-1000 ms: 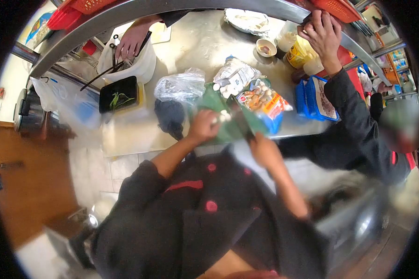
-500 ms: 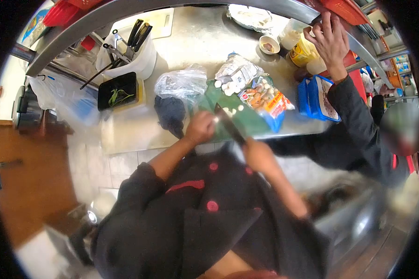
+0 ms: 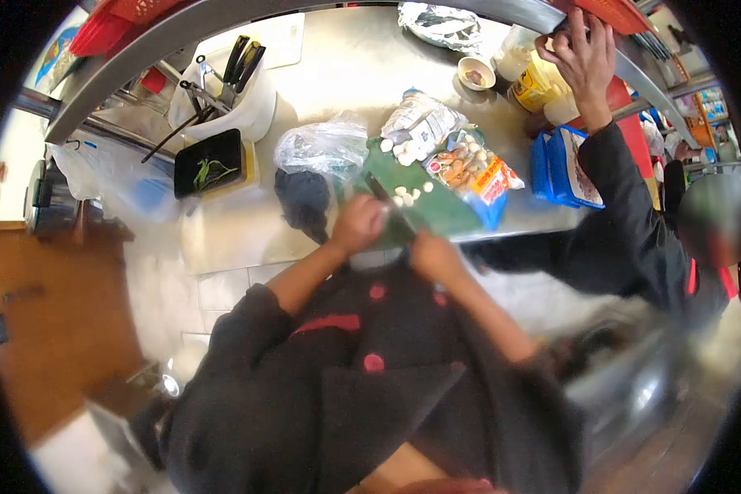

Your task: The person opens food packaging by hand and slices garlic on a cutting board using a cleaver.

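My right hand (image 3: 435, 257) is closed round the handle of a knife (image 3: 392, 210), whose blade points up and left over a green cutting board (image 3: 445, 212). Just left of the blade my left hand (image 3: 359, 223) rests at the board's left side, its fingers bent together; whatever they hold is too small to make out. Several white pieces (image 3: 406, 197) lie right of the blade. At the board's far edge is an open bag (image 3: 420, 123) with white mushrooms (image 3: 407, 152) at its mouth, beside a printed bag (image 3: 473, 171).
A clear plastic bag (image 3: 321, 148) and a dark cloth (image 3: 302, 202) lie left of the board. Farther left are a black tray (image 3: 210, 163) and a white tub of utensils (image 3: 259, 107). Blue containers (image 3: 558, 169) stand right, near a co-worker's raised hand (image 3: 586, 67).
The co-worker's hand over the utensil tub has left. My right hand and the knife have moved left, close to my left hand. More white pieces now show right of the blade.
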`<state>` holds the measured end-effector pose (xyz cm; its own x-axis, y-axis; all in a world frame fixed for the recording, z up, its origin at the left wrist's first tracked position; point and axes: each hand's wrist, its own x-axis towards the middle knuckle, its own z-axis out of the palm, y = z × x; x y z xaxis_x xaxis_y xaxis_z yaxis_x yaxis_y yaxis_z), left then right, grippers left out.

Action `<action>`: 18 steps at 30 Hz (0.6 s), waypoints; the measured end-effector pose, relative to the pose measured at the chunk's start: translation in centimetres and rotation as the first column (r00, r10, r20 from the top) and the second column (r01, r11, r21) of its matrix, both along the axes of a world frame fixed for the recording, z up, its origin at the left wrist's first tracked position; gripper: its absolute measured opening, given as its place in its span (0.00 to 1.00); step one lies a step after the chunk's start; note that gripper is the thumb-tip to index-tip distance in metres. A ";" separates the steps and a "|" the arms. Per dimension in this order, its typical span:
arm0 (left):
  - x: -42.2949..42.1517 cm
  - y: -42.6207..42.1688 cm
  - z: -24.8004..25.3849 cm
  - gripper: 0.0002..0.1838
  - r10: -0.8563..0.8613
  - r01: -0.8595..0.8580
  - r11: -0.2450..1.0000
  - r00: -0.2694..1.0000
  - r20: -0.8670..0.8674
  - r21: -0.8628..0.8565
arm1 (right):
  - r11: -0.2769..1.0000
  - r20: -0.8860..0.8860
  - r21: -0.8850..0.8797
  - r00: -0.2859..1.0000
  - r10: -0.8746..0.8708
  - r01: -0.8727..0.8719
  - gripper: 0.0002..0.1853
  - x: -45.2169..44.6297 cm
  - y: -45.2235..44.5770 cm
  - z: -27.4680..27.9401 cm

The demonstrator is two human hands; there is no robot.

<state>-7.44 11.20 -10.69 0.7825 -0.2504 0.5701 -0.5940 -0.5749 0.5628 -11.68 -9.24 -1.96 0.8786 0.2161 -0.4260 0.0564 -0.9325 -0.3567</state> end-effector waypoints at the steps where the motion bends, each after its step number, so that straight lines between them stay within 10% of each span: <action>1: 0.0 -0.1 -0.1 0.09 -0.021 0.022 1.000 1.000 -0.013 0.011 | 0.998 0.013 0.053 1.000 -0.016 0.015 0.13 0.1 -0.6 0.2; 18: 0.5 -1.0 -0.6 0.05 -0.039 0.039 0.999 0.996 -0.085 -0.009 | 0.998 -0.071 -0.059 0.997 0.008 -0.012 0.11 -1.8 -2.0 7.3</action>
<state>-6.93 10.18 -11.24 0.8181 -0.2778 0.5035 -0.5655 -0.5481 0.6163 -13.48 -11.24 5.39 0.8437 0.1972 -0.4993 0.0425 -0.9517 -0.3039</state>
